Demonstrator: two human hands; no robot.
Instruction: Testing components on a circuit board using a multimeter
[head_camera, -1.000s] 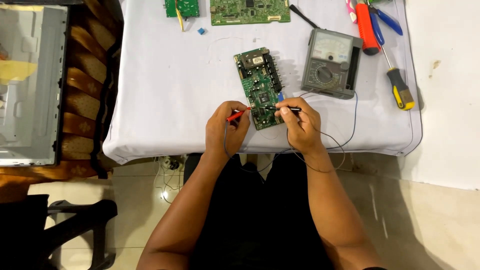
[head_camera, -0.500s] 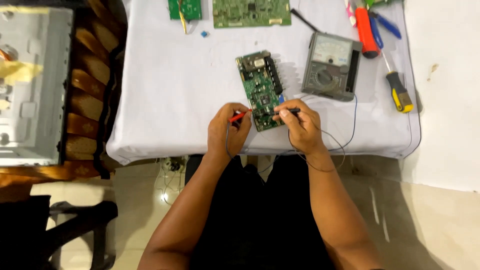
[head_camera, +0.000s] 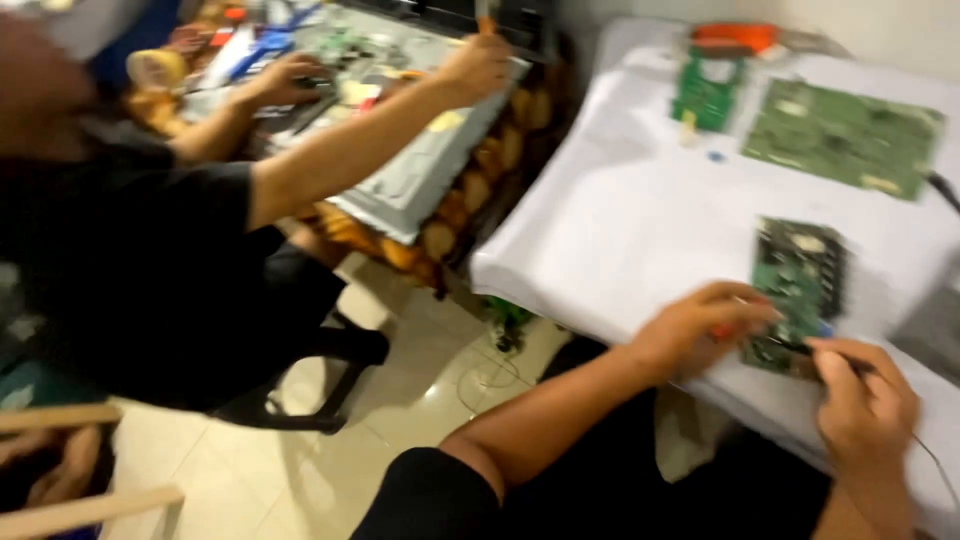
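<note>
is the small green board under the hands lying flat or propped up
Lying flat. The small green circuit board rests face up on the white cloth, with the left hand and right hand at its near edge.

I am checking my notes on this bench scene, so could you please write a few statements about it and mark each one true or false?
1. The left hand and right hand both rest at the small green circuit board. True.
2. That board lies on bare wood. False: it lies on the white cloth-covered table.
3. A larger green circuit board lies farther back on the same table. True.
4. Nobody else is in view. False: another person in a black shirt works at the neighbouring table on the left.
</note>
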